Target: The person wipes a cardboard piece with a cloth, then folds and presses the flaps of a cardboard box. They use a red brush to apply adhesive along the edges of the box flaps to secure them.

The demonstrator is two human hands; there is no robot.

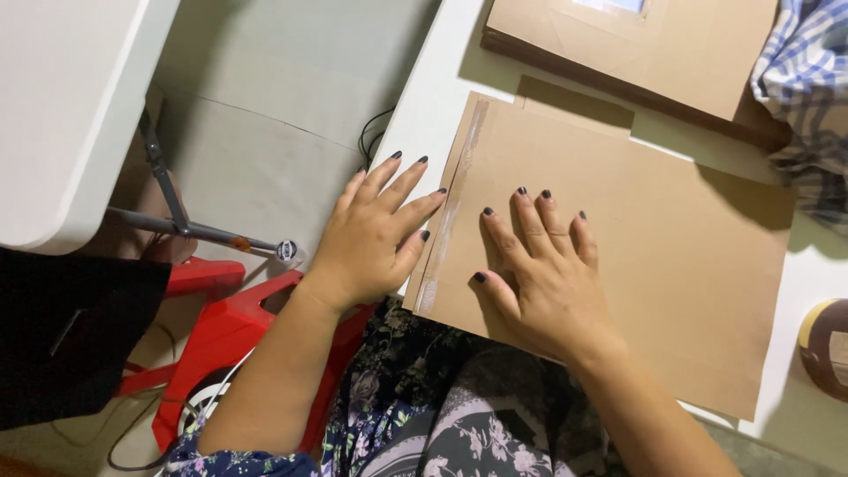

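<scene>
A flat brown cardboard mailer envelope lies on the white bench, filling the middle of the view and running from about nine o'clock down toward four o'clock, its near left corner jutting a little over the bench edge above the person's lap. Along its left end runs a pale adhesive strip on the folded flap. The right hand lies palm down on the left half of the envelope, its grip apart, fingers spread and pointing toward twelve o'clock, pressing flat and clamped on nothing. The left hand sits just beside it at nine o'clock, likewise flat with the grip apart; its fingertips touch the flap edge by the strip while the palm hangs past the bench edge. Both hands wear dark nail polish. At twelve to one o'clock, a stack of more brown envelopes rests on the bench, just beyond the flat one, with a small flap piece showing between them. At two o'clock a blue-and-white checked cloth is bunched at the frame edge, and at four o'clock a roll of brown tape is partly cut off. Off the bench at eight o'clock stands a red plastic stool on the floor, near a second white table at ten o'clock with a grey metal leg brace.
</scene>
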